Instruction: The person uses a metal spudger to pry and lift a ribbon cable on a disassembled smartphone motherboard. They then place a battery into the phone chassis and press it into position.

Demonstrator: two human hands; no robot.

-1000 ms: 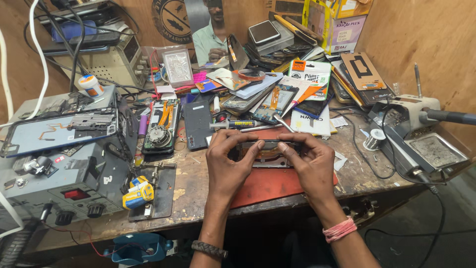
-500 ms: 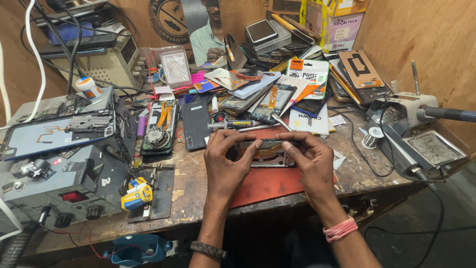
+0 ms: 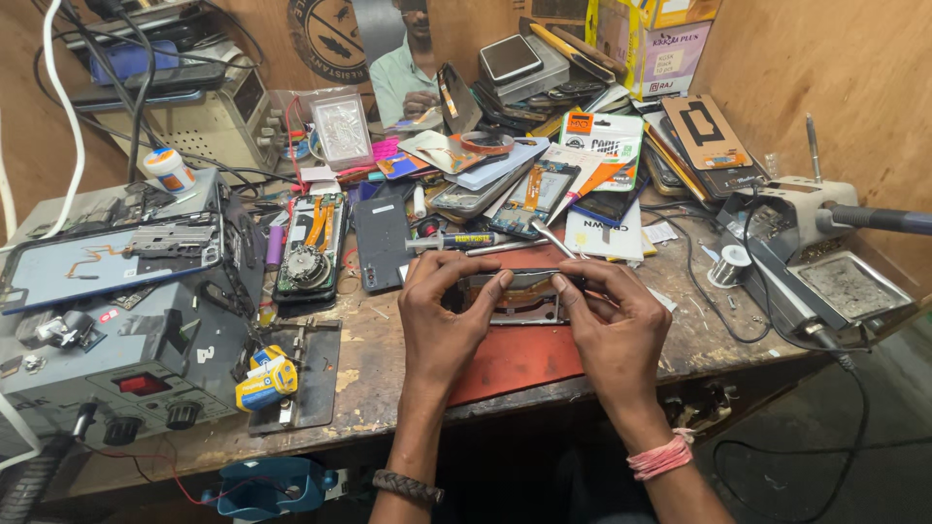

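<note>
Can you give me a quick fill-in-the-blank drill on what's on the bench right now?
1. The opened phone is held by ____ hands, the left hand and the right hand.
2. Under the phone lies a mat coloured ____.
3. The pink band sits on the ____ wrist.
4. The screwdriver lies on the far side of the phone, next to a ____ back cover.

Missing words: both; red; right; dark

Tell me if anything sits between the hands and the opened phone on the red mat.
Nothing visible does. The left hand and right hand both already grip the opened phone by its ends, over the red mat.
</note>
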